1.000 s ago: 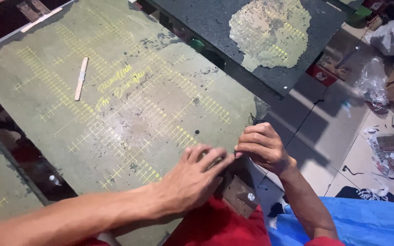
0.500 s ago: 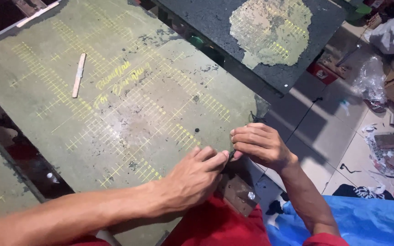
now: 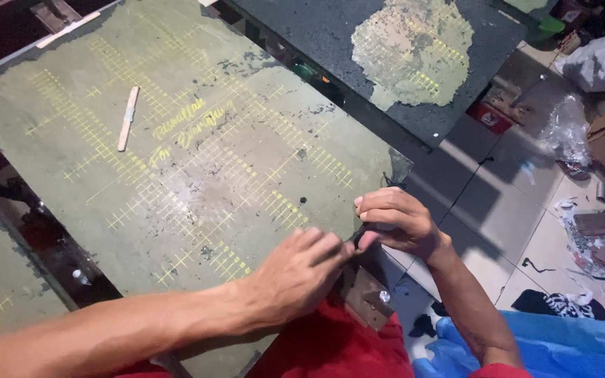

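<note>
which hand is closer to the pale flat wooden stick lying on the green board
Left. The left hand rests on the worn green gridded board, below and right of the pale flat wooden stick. The right hand is farther right, at the board's edge.

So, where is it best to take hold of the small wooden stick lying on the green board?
Pinch the wooden stick at its middle, across its narrow width, coming straight from above. It lies flat and alone on the green board, so both long edges seem free.

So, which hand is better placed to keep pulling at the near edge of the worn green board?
Probably the right hand: its fingertips pinch something small and dark at the worn green board's near edge. The left hand lies flat beside it, pressing down.
</note>
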